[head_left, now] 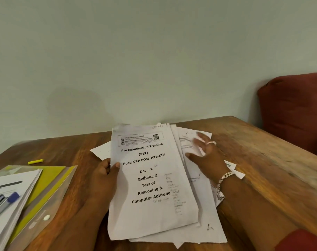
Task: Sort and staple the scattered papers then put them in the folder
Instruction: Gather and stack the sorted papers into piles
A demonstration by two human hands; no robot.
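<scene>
Printed papers (154, 187) lie stacked on the bench (262, 160), left hand (105, 176) pinching the top sheet's edge, right hand (206, 153) spread flat over loose sheets (199, 180).

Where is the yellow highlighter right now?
In the head view, the yellow highlighter lies on the wooden table at the left, just beyond the folder and left of the left hand.
</scene>
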